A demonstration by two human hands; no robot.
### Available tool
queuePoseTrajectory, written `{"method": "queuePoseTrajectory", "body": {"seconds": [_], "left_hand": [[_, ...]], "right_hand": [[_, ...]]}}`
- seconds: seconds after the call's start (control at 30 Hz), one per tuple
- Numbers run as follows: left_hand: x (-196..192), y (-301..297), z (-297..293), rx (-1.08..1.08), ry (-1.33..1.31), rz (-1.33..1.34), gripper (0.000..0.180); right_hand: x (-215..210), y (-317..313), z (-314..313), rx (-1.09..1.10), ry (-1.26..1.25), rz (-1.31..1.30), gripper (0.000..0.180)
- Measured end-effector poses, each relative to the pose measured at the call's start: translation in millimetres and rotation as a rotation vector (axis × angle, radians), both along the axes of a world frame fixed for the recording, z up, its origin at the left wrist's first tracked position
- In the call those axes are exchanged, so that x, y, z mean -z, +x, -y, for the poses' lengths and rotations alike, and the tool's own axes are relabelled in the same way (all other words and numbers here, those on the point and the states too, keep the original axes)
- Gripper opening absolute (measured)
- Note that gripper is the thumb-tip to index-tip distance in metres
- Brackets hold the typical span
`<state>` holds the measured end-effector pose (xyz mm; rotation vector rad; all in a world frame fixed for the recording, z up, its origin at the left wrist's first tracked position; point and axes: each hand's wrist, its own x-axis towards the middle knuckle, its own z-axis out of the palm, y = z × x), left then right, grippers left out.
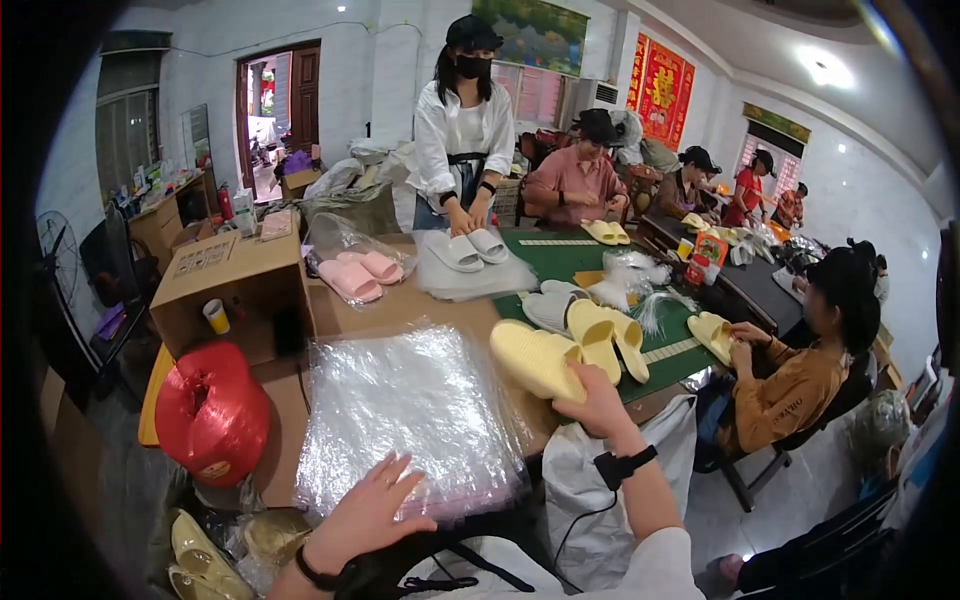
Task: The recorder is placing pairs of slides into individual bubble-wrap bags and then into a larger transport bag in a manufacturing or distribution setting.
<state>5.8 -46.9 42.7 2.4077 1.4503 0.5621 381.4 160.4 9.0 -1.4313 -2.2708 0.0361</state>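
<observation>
My left hand (365, 512) lies with its fingers spread at the near edge of a stack of clear plastic bags (400, 400). A yellow slipper (530, 358) is in my right hand (598, 400), gripped at one end with its sole side toward me; whether a second one is behind it I cannot tell. Just beyond it stand more yellow slippers (597, 338) and a grey slipper (550, 308) on the green mat (660, 375). Each of my wrists wears a black band.
At the left are an open cardboard box (230, 280) and a roll of red plastic (212, 412). Pink slippers (360, 275) lie bagged at the back. Across the table a person's hands touch white slippers (468, 248); a person at right holds yellow slippers (710, 335). A white sack (620, 470) hangs below.
</observation>
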Motion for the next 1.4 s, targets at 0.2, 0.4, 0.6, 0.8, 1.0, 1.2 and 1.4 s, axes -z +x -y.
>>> {"method": "queuePoseTrajectory", "body": {"seconds": [0.2,0.4,0.6,0.8,1.0,1.2,1.4], "left_hand": [[78,-24,-37,-0.113,0.017,-0.114,0.078],[129,-23,-35,-0.175,-0.049,-0.034,0.077],[141,-23,-36,-0.185,0.002,-0.101,0.076],[140,-22,-36,-0.151,0.105,0.032,0.070],[141,-28,-32,-0.183,0.087,-0.031,0.072],[133,-25,-34,-0.169,0.078,-0.066,0.070],[134,-16,-37,-0.172,0.092,-0.095,0.069]], "right_hand": [[-46,-27,-4,-0.360,-0.662,-1.141,0.056],[-90,-106,19,-0.643,-1.197,-1.367,0.066],[-47,-186,10,-0.645,-1.591,-1.295,0.077],[73,-213,-33,-0.335,-1.263,-1.201,0.059],[65,-226,2,-0.141,0.298,-0.098,0.050],[48,-284,21,-0.263,-0.157,-0.084,0.051],[78,-299,-18,-0.294,-0.248,-0.055,0.048]]}}
